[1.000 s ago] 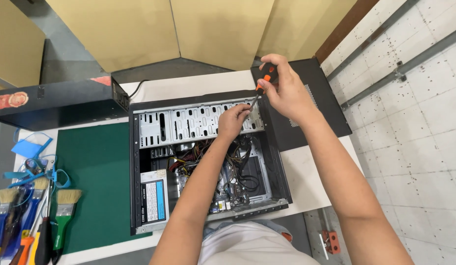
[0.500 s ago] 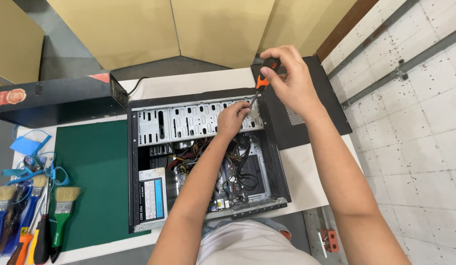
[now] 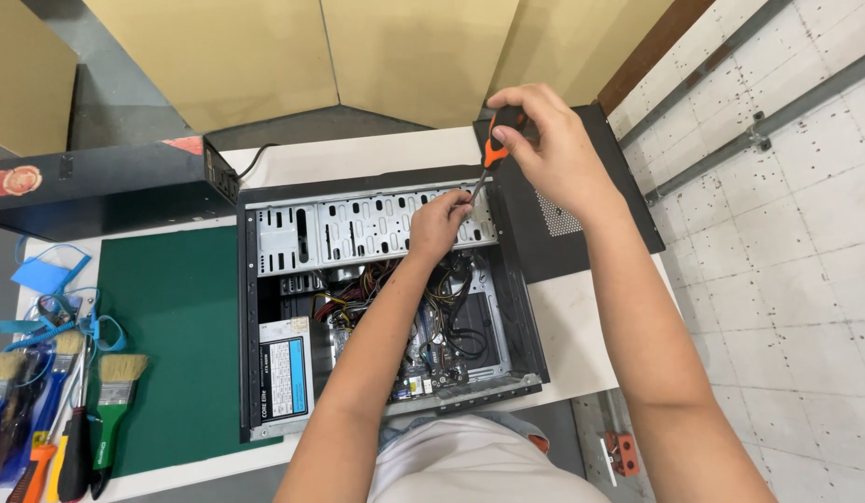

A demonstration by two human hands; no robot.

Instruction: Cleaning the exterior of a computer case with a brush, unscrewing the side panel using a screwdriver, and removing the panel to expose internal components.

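Right hand [image 3: 554, 149]: raised over the far right corner of the case, fingers curled and pinched around the orange-and-black handle of a screwdriver [image 3: 488, 154]. The shaft slants down and to the left, its tip at the far right end of the drive cage [image 3: 358, 228].

Left hand [image 3: 439, 224]: reaching into the case from the near side, fingers bent and pressed against the drive cage just beside the screwdriver tip. Whether it pinches something small there cannot be told.

Computer case [image 3: 249, 354]: black, lying open on its side in the middle of the table [image 3: 581, 326]. The perforated grey drive cage spans its far part. A power supply [image 3: 283, 368] with a pale label sits at the near left inside. Bundled coloured cables [image 3: 377, 279] and a circuit board lie to its right, partly hidden by the left forearm.

Side panel [image 3: 581, 205]: black, flat on the table, touching the right side of the case, under the right hand.

Green mat [image 3: 172, 345]: left of the case, flat on the table.

Brushes [image 3: 111, 410]: several with green, blue and orange handles, at the near left edge beside the mat.

Blue strap [image 3: 51, 307]: coiled, far of the brushes.

Black box [image 3: 107, 186]: long, at the far left, a cable running from its right end.
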